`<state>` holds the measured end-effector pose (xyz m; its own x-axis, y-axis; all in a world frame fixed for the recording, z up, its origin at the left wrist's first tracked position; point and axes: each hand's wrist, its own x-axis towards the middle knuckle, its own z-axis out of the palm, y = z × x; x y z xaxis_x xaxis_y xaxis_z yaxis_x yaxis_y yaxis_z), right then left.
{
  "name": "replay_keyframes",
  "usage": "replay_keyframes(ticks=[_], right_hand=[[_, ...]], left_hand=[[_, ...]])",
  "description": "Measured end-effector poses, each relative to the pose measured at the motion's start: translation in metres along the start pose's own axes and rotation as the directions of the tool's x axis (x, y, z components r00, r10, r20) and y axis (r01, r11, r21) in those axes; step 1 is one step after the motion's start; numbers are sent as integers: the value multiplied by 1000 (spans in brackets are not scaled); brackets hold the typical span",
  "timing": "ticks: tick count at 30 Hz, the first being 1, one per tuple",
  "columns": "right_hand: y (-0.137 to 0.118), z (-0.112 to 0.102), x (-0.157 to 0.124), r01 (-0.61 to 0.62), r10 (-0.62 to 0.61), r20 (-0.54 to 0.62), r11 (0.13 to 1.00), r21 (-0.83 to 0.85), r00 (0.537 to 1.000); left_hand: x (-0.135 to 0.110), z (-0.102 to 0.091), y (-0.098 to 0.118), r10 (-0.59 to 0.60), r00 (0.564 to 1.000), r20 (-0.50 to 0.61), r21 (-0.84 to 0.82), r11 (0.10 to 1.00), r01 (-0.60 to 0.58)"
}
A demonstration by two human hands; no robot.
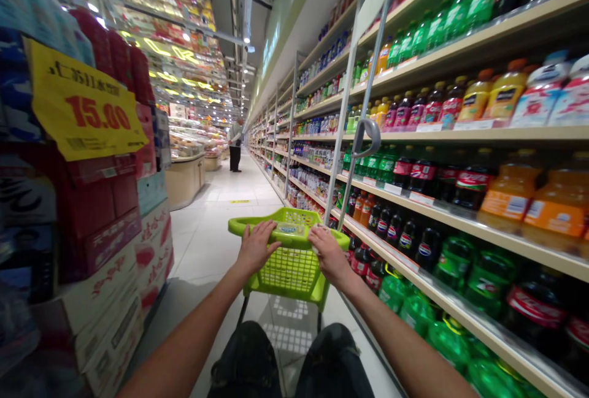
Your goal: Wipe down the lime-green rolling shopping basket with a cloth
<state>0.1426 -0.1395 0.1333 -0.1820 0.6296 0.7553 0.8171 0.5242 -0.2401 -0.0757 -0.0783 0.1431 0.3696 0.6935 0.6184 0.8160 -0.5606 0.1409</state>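
Note:
In front of my knees stands a lime-green shopping cart (289, 272) with a plastic mesh basket. My left hand (256, 247) lies over the left part of its handle (291, 240), fingers on top and thumb along the near side. Farther right, my right hand (327, 253) is closed over the same handle, its fingertips partly hidden. Both arms reach forward, and the cart's inside is mostly hidden behind the handle.
Shelves of soda and juice bottles (478, 100) line the right, with an upright metal ladder (352, 159) leaning there. Stacked cartons (113, 300) and a yellow price sign (87, 103) flank the left. Along the tiled aisle (225, 195), a person (235, 143) stands ahead.

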Motion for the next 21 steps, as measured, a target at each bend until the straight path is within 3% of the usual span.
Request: replay_keyframes(ticks=[5, 8, 11, 14, 16, 18, 21], right_hand=[[53, -37, -2, -228, 225, -80, 973, -34, 971], [64, -47, -5, -298, 290, -130, 953, -51, 948], [42, -28, -9, -211, 200, -161, 976, -52, 966], [10, 0, -10, -34, 28, -103, 998, -49, 994], [1, 8, -10, 37, -41, -83, 998, -57, 996], [9, 3, -14, 38, -44, -96, 997, -67, 994], [38, -19, -22, -88, 75, -152, 993, -83, 986]], left_hand=[[0, 3, 7, 4, 1000, -2, -4, 1000, -4], [0, 6, 12, -13, 1000, -15, 3, 1000, 13], [0, 6, 16, -13, 1000, -20, 9, 1000, 13], [-1, 4, 17, -14, 1000, -16, 24, 1000, 15], [-1, 3, 18, -18, 1000, -17, 35, 999, 18], [-2, 3, 18, -16, 1000, -22, 39, 999, 17], [-4, 5, 21, -7, 999, -47, 30, 1000, 8]])
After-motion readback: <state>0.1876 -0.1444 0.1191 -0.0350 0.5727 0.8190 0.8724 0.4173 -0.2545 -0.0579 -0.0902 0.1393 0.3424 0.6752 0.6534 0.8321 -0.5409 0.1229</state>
